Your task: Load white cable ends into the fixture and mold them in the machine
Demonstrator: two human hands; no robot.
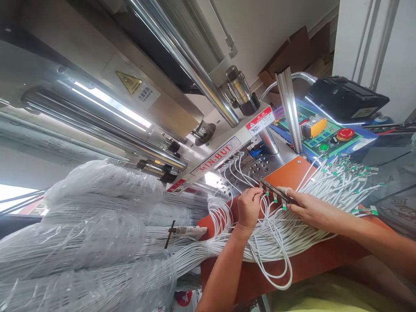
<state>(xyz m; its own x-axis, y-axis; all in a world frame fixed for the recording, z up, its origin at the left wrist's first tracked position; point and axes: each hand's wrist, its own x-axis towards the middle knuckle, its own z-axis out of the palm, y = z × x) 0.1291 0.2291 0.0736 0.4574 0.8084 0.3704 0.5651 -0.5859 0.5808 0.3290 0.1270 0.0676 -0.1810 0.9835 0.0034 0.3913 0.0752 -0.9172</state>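
Note:
My right hand (pixel 307 209) is closed around one end of a dark metal bar (pixel 276 190), held at a slant above the orange work surface. Along the bar's lower side sit several small cable connectors with green tips (pixel 275 199). My left hand (pixel 249 207) is closed in a pinch at the bar's far end, on the end of a white cable; the fingers partly hide it. White cables (pixel 286 271) loop down below both hands. A pile of loose connector ends (pixel 351 173) with green tips lies right of my right hand.
The press (pixel 217 158) stands ahead, with several cables on its metal bed plate (pixel 264 164). Its control panel (pixel 334 138) has a red emergency button (pixel 345 134). Plastic-wrapped cable bundles (pixel 81 234) fill the left. A T-handled rod (pixel 182 231) juts out beside the orange board (pixel 221 264).

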